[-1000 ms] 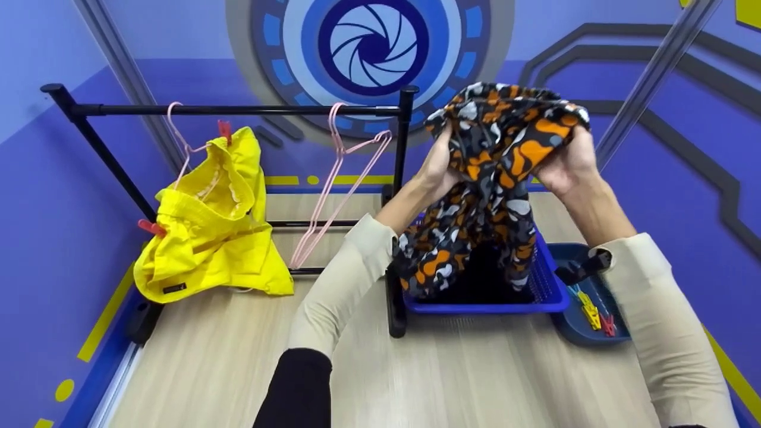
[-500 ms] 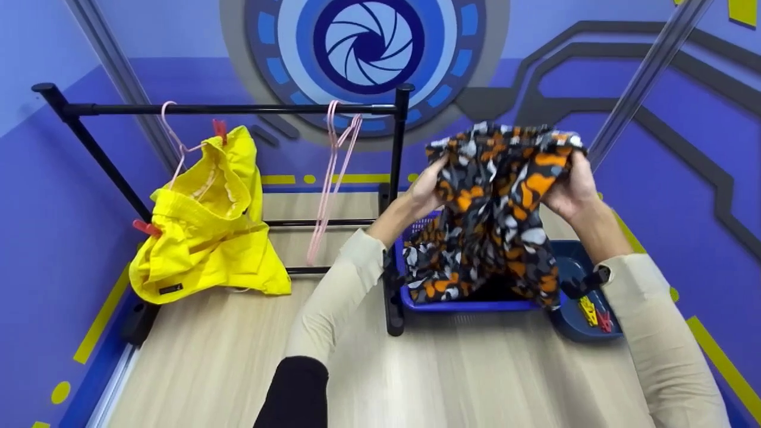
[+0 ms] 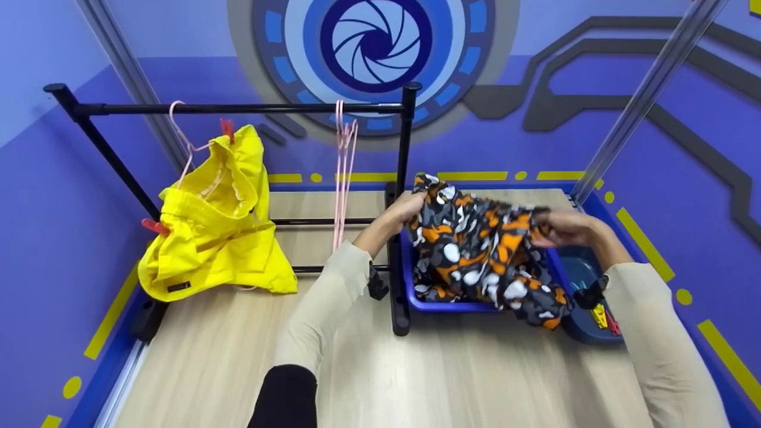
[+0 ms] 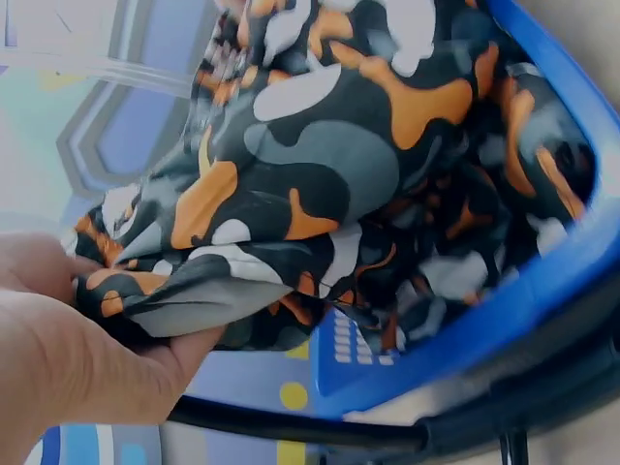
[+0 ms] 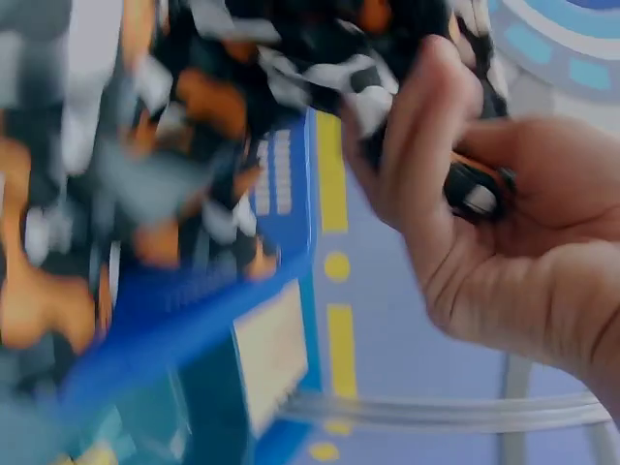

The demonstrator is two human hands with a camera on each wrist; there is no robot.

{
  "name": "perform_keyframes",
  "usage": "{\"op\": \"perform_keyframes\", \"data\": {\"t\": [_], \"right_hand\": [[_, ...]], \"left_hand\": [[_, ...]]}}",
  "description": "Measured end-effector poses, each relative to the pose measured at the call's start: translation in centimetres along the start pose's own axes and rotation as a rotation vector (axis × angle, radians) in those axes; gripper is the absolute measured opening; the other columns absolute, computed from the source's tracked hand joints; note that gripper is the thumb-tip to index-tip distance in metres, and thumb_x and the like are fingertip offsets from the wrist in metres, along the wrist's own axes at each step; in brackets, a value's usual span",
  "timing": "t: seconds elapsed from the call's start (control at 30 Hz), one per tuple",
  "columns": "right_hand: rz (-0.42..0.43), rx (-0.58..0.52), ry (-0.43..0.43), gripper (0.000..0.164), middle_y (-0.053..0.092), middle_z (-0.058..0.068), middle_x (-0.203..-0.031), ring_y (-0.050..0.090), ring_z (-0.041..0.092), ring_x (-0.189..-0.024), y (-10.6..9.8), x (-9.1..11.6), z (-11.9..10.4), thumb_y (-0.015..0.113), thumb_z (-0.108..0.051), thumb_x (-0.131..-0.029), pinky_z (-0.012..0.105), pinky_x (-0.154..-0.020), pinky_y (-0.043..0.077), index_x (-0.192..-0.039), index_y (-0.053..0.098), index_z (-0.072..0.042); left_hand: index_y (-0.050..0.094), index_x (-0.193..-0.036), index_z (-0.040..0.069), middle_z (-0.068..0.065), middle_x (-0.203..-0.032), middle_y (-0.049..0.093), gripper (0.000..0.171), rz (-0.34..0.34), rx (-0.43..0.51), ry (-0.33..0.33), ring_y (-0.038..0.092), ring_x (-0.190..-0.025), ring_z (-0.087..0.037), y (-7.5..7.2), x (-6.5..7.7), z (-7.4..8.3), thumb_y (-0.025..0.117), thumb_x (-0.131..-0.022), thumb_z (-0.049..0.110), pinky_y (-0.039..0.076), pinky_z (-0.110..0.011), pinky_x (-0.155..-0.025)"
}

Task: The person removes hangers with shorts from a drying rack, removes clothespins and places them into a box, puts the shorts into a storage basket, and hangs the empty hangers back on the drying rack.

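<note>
A pair of camouflage-print shorts, in orange, black, grey and white, hangs spread between my two hands over a blue plastic basket. My left hand grips the cloth at its upper left corner. In the left wrist view, the thumb and fingers of the left hand pinch a bunched fold. At the upper right edge, my right hand holds the fabric. The right wrist view, partly blurred, has the fingers of the right hand curled round a gathered bit of it. One leg drapes over the basket's front right rim.
To the left, a black clothes rack carries yellow shorts clipped by red clothespins to a pink hanger. More pink hangers hang near its right post. Right of the basket sits a dark blue tray with clothespins.
Both hands have come down with the shorts, from high above the basket to just over it. The right wrist has turned. The pink hangers have swung edge-on.
</note>
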State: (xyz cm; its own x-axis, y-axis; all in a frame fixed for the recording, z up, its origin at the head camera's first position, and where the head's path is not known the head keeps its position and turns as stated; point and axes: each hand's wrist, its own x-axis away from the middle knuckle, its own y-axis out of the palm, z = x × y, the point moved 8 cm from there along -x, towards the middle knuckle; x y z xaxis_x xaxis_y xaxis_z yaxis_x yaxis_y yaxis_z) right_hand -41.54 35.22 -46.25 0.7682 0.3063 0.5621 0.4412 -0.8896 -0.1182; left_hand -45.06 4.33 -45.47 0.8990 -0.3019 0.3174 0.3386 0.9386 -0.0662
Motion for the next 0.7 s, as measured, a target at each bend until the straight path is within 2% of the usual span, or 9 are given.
{"op": "perform_keyframes", "data": {"t": [0.1, 0.2, 0.27, 0.3, 0.4, 0.47, 0.53, 0.6, 0.7], "right_hand": [[-0.045, -0.46, -0.128, 0.024, 0.067, 0.006, -0.1, 0.073, 0.021, -0.088, 0.7, -0.3, -2.2, 0.03, -0.019, -0.112, 0.037, -0.091, 0.061, -0.125, 0.047, -0.007], [-0.074, -0.831, -0.336, 0.026, 0.064, 0.013, -0.112, 0.07, 0.03, -0.103, 1.4, 0.1, -5.3, 0.034, -0.024, -0.112, 0.048, -0.093, 0.059, -0.122, 0.053, -0.009], [-0.037, -0.951, -0.508, 0.026, 0.063, 0.012, -0.118, 0.067, 0.029, -0.109, 1.7, 0.6, -7.1, 0.039, -0.026, -0.111, 0.048, -0.095, 0.057, -0.125, 0.055, -0.011], [0.03, -0.912, -0.609, 0.027, 0.062, 0.01, -0.122, 0.065, 0.026, -0.112, 1.6, 0.9, -8.0, 0.04, -0.027, -0.111, 0.045, -0.095, 0.056, -0.128, 0.054, -0.013], [0.374, -0.503, -0.777, 0.03, 0.056, 0.009, -0.131, 0.056, 0.021, -0.12, 1.0, 1.8, -9.1, 0.04, -0.026, -0.111, 0.036, -0.1, 0.048, -0.138, 0.048, -0.015], [0.612, -0.042, -0.747, 0.031, 0.054, 0.016, -0.13, 0.053, 0.027, -0.119, 0.5, 2.1, -8.8, 0.038, -0.02, -0.11, 0.041, -0.1, 0.045, -0.138, 0.044, -0.008], [0.726, 0.401, -0.696, 0.028, 0.058, 0.026, -0.122, 0.057, 0.037, -0.112, 0.3, 1.9, -8.0, 0.039, -0.012, -0.107, 0.05, -0.093, 0.046, -0.13, 0.046, 0.002], [0.647, 0.689, -0.667, 0.033, 0.058, 0.037, -0.119, 0.059, 0.047, -0.101, 0.7, 1.0, -6.5, 0.039, -0.003, -0.102, 0.058, -0.085, 0.048, -0.132, 0.044, 0.011], [0.379, 0.908, -0.547, 0.039, 0.059, 0.041, -0.12, 0.06, 0.042, -0.088, 1.6, -0.7, -3.2, 0.045, 0.001, -0.098, 0.052, -0.073, 0.05, -0.135, 0.049, 0.014]], "left_hand": [[0.053, -0.086, 0.015, 0.005, -0.062, 0.048, 0.036, 0.023, 0.145, 0.024, 0.048, -0.052, -0.007, 0.7, -0.2, 0.8, 0.036, -0.111, 0.034, 0.044, -0.021, -0.052], [0.056, -0.102, 0.013, 0.005, -0.06, 0.047, 0.031, 0.035, 0.299, 0.11, 0.043, -0.048, -0.007, 1.5, -0.4, 2.2, 0.035, -0.112, 0.032, 0.041, -0.022, -0.05], [0.054, -0.129, 0.015, 0.003, -0.068, 0.053, 0.032, 0.038, 0.36, 0.181, 0.047, -0.053, -0.009, 1.8, -0.3, 3.1, 0.035, -0.112, 0.033, 0.046, -0.024, -0.057], [0.051, -0.138, 0.014, 0.001, -0.073, 0.055, 0.036, 0.048, 0.361, 0.217, 0.049, -0.058, -0.011, 1.9, -0.2, 3.5, 0.035, -0.112, 0.033, 0.047, -0.026, -0.061], [0.036, -0.157, 0.018, -0.004, -0.117, 0.065, 0.048, 0.076, 0.297, 0.308, 0.063, -0.1, -0.013, 1.9, -0.1, 4.1, 0.036, -0.112, 0.033, 0.051, -0.031, -0.091], [0.033, -0.159, 0.016, -0.007, -0.146, 0.055, 0.05, 0.097, 0.225, 0.348, 0.054, -0.131, -0.018, 1.6, -0.1, 4.1, 0.038, -0.111, 0.029, 0.043, -0.035, -0.111], [0.038, -0.157, 0.015, -0.008, -0.159, 0.044, 0.048, 0.121, 0.134, 0.371, 0.04, -0.147, -0.019, 1.2, -0.3, 3.7, 0.04, -0.11, 0.025, 0.033, -0.035, -0.122], [0.044, -0.154, 0.015, -0.008, -0.155, 0.05, 0.046, 0.149, 0.043, 0.372, 0.046, -0.142, -0.015, 0.8, -0.5, 2.9, 0.043, -0.109, 0.021, 0.036, -0.03, -0.118], [0.055, -0.145, 0.016, -0.008, -0.107, 0.07, 0.039, 0.161, -0.07, 0.325, 0.064, -0.086, -0.01, 0.5, -0.9, 1.4, 0.044, -0.108, 0.018, 0.051, -0.023, -0.078]]}}
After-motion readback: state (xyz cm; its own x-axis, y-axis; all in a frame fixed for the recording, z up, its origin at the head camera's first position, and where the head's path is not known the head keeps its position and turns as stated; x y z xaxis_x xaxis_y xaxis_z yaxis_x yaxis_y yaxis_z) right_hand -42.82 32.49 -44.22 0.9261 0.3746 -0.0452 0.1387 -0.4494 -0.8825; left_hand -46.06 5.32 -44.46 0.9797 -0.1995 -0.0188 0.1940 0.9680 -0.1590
